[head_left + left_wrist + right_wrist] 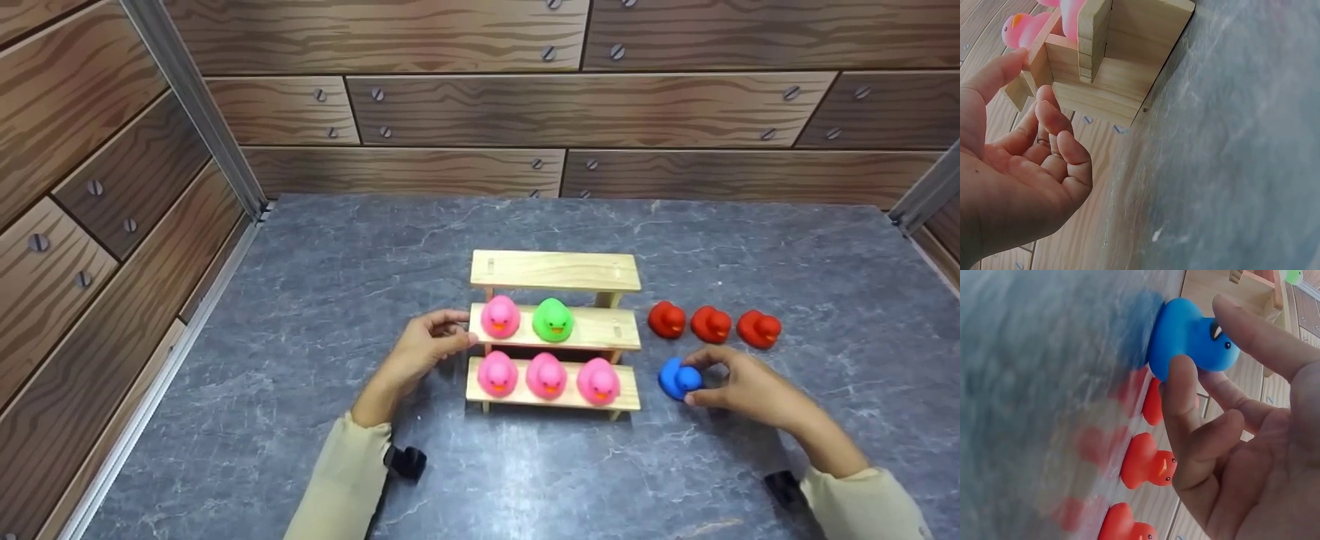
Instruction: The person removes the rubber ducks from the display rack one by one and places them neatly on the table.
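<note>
Here, the left hand [421, 346] pinches the stand [555, 271]; the right hand [740, 384] grips 1 blue duck [678, 379].

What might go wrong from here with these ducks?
The blue duck might slip, as the right hand has only fingertips around it. The left hand touches the shelf, so a nudge could shift the pink ducks and green duck. The red ducks sit close beyond the blue one and might get knocked.
</note>
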### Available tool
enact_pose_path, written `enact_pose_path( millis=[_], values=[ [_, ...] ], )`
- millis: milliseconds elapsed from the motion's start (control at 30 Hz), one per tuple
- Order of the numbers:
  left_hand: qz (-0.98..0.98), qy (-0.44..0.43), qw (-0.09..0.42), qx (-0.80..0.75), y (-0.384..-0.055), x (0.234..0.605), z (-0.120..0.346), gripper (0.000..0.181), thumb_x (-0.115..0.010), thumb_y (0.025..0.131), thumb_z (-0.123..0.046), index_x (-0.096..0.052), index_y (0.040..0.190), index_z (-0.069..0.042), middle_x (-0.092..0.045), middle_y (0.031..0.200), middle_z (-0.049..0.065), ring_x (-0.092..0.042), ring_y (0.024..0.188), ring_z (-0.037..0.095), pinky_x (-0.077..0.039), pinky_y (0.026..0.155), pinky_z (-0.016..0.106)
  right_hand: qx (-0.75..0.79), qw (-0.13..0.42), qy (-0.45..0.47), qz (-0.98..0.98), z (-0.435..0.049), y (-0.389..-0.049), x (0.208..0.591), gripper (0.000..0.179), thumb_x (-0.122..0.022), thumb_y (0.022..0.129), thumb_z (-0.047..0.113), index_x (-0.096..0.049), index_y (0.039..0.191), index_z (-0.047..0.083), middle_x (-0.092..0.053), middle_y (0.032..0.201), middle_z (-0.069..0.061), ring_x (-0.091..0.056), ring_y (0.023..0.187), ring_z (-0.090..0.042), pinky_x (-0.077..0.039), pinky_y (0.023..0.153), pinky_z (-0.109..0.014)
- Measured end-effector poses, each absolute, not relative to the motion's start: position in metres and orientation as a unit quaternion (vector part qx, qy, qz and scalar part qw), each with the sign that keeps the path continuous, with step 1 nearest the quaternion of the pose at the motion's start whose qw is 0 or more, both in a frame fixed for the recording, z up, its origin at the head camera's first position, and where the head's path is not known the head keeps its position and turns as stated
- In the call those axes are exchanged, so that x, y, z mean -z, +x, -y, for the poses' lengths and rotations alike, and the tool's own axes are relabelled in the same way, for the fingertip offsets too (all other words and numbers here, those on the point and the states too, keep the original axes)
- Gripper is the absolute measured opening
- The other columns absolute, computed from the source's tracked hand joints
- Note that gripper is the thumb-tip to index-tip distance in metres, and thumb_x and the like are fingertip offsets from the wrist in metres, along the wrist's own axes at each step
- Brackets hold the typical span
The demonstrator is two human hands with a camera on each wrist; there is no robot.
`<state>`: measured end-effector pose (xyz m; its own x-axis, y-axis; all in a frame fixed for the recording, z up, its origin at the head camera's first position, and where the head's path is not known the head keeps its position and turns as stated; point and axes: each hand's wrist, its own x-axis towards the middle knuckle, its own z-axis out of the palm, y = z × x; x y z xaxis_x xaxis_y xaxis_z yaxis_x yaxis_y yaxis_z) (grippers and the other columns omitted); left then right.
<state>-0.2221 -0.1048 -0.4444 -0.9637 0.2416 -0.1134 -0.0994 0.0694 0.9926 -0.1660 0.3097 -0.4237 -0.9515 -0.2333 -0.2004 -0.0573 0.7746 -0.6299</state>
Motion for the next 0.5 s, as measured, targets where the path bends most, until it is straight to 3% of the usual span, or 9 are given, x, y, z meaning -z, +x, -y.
enact_pose_path(
  millis=[267,500],
  values=[
    [-0.724,0.056,0.123,-0.676,-0.223,0.443,0.105,0.042,-0.07,0.081,-0.006,-0.059,0.119,0.007,-0.057,0.079,-0.003,-0.046,0.064,0.006,-0.036,0.056,0.019,0.357,0.117,-0.097,-0.922,-0.309,-0.16,0.412,0.053,-0.078,0.08,0.021,-0.056,0.122,-0.004,-0.058,0.119,-0.029,-0.05,0.061,-0.01,-0.045,0.056,-0.024],
    [-0.718,0.056,0.124,-0.682,-0.222,0.445,0.104,0.042,-0.07,0.081,-0.006,-0.059,0.119,0.008,-0.057,0.079,-0.004,-0.046,0.063,0.005,-0.036,0.056,0.018,0.386,0.115,-0.088,-0.911,-0.301,-0.155,0.403,0.058,-0.077,0.081,0.022,-0.053,0.127,-0.003,-0.055,0.127,-0.025,-0.058,0.07,-0.009,-0.049,0.058,-0.025]
  ],
)
